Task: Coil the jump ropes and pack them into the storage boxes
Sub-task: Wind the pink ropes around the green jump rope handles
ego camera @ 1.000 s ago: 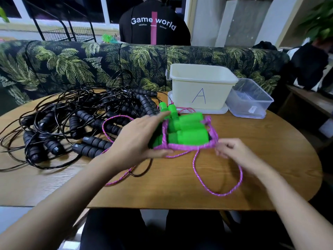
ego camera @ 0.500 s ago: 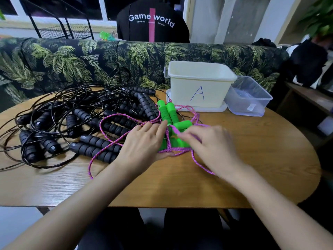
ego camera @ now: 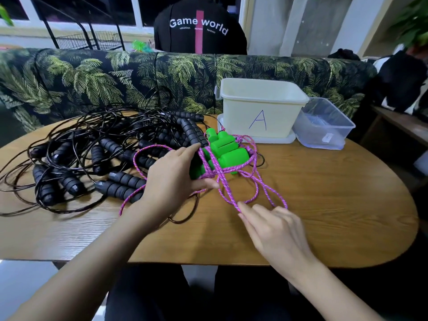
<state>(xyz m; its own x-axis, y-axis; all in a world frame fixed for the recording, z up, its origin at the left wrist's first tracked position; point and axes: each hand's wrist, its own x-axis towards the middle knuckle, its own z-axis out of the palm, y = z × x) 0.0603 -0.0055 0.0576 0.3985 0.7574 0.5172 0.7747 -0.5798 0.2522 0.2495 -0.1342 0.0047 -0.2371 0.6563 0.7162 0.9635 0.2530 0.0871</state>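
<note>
Now, hands [ego camera: 171, 179] [ego camera: 275, 230] holding pink rope [ego camera: 209, 173], green handles [ego camera: 228, 156]

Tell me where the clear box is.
Head view, far right of the table: the clear box sits just right of the white box marked A.

The left hand [ego camera: 171, 179] covers the near ends of the green handles [ego camera: 228, 154] it grips. Where the pink rope [ego camera: 254, 181] meets the right hand [ego camera: 275, 230], the hold is unclear. The cream box [ego camera: 236, 119] hides its inside. The label on the clear box [ego camera: 324, 117] is too small to read. The black ropes [ego camera: 69, 144] run off the left edge.
</note>
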